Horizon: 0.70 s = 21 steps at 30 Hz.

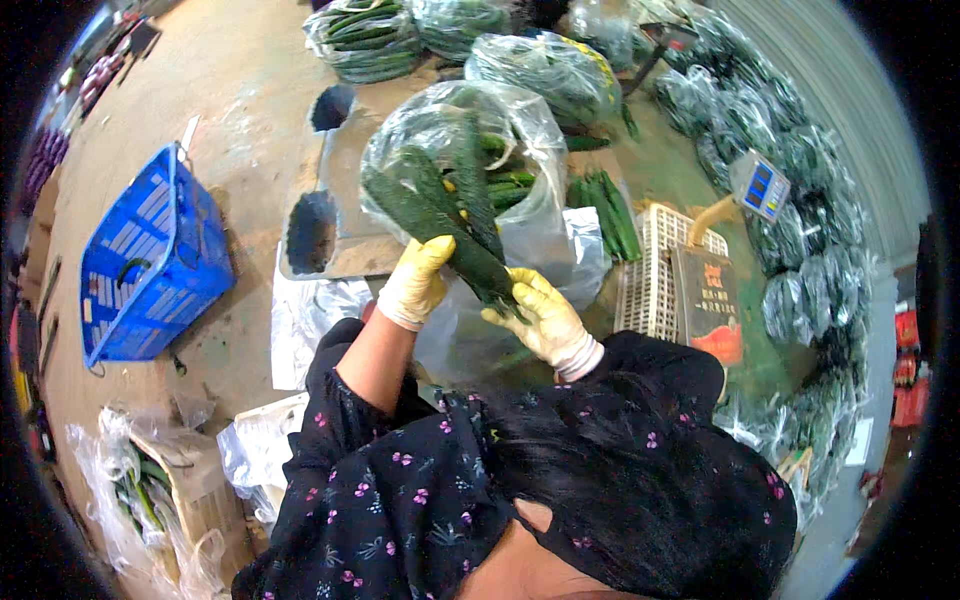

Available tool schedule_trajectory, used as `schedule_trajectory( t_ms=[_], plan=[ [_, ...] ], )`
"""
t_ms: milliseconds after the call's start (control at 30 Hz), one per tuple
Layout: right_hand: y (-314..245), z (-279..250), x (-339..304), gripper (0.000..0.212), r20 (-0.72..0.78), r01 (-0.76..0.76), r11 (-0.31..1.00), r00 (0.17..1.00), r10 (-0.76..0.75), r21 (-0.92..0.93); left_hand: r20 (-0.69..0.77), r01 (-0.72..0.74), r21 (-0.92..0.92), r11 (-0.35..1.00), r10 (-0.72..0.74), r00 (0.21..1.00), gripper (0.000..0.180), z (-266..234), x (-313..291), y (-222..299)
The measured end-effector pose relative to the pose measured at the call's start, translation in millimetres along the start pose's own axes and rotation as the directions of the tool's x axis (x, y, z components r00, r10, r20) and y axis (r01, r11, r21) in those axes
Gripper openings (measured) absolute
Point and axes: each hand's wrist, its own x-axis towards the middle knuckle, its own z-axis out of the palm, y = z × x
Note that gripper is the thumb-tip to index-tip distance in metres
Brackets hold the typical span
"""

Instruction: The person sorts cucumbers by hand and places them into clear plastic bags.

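Note:
Several long dark-green cucumbers (435, 215) are held in a fanned bunch above an open clear plastic bag (390, 125). My left hand (420, 283), in a pale yellow glove, closes around the near left side of the bunch. My right hand (545, 320), gloved alike, grips the narrow near ends of the cucumbers, its fingers partly behind them. More cucumbers (512, 190) lie inside the bag, partly hidden by the bunch. To the right of the bag, loose cucumbers (608, 215) rest side by side.
A blue plastic crate (130, 320) stands at left. At right are a white basket (655, 260), a printed box (705, 300) and a scale display (762, 187) on a post. Filled cucumber bags (365, 45) sit at the back; more bags (800, 235) line the right wall.

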Motion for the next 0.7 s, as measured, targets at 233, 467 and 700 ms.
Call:
schedule_trajectory(
  t_ms=[233, 467, 700],
  plan=[
    [-5.2, -25.4, 2.6, 0.016, -0.053, 0.060, 0.722, 0.990, -0.133, -0.689, -0.034, 0.094, 0.186, 0.978, -0.089, 0.995, 0.054, 7.2, 7.4, -8.3],
    [-57.9, 25.7, 32.3, 0.047, 0.049, 0.275, 0.580, 0.926, -0.375, -0.767, 0.008, 0.115, 0.298, 0.948, -0.123, 0.992, 0.055, 20.0, 1.7, -13.3],
    [-64.5, 42.4, 30.5, 0.050, 0.236, 0.407, 0.388, 0.878, -0.417, -0.827, 0.199, -0.217, 0.650, 0.728, 0.113, 0.974, 0.074, 36.3, 11.5, -0.4]
  ],
)
